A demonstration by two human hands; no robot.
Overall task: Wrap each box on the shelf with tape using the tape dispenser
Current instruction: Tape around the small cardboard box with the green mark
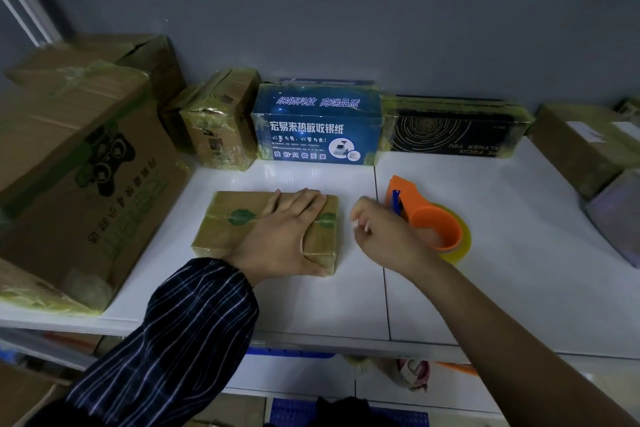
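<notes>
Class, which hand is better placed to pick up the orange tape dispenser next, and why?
The right hand: it hangs close beside the tape dispenser. The left hand lies flat on the small brown box, probably steadying it, and is farther from the dispenser.

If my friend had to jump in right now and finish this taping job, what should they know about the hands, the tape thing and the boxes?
Left hand: flat on the small brown box at the front of the white shelf, pressing it down.
Right hand: fingers curled and blurred, beside the orange tape dispenser, which rests on the shelf right of that box. Whether it pinches tape cannot be told.
Done: the blue box, black box and big carton show yellowish tape.
Left: the small brown box shows tape too; probably check it, then look for any untaped box.
</notes>
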